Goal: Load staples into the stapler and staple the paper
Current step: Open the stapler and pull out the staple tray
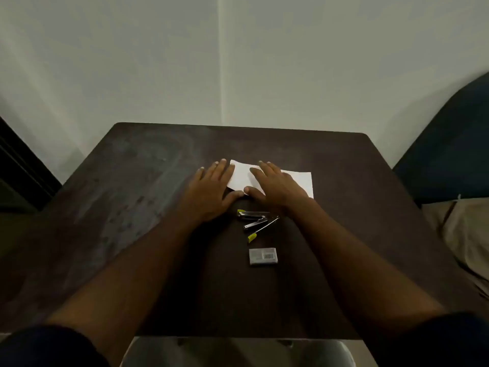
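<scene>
Left hand (211, 189): laid flat, palm down, fingers spread and extended, gripping nothing. Its thumb and the inner edge of the palm rest against the left edge of the paper (243, 176); the rest of the hand lies on the table (127, 181).

Right hand (275, 185): likewise flat, palm down, fingers extended, pressing on the middle of the paper and holding nothing. The two thumbs nearly meet at the sheet's near edge.

Paper: white, lying flat under and between both hands, its right portion showing beyond the right hand.

Stapler (254, 217): lies just behind the thumbs, toward the person, between the two wrists. It is swung open, metal parts splayed apart, with yellow-green tips at either end. Neither hand touches it.

Staple box (263, 256): small, grey, barcode label upward, nearer the person than the stapler, between the forearms, apart from both.

Table: dark brown, worn surface.

Dark sleeves (47, 345) cover the upper arms at the bottom edge.
</scene>
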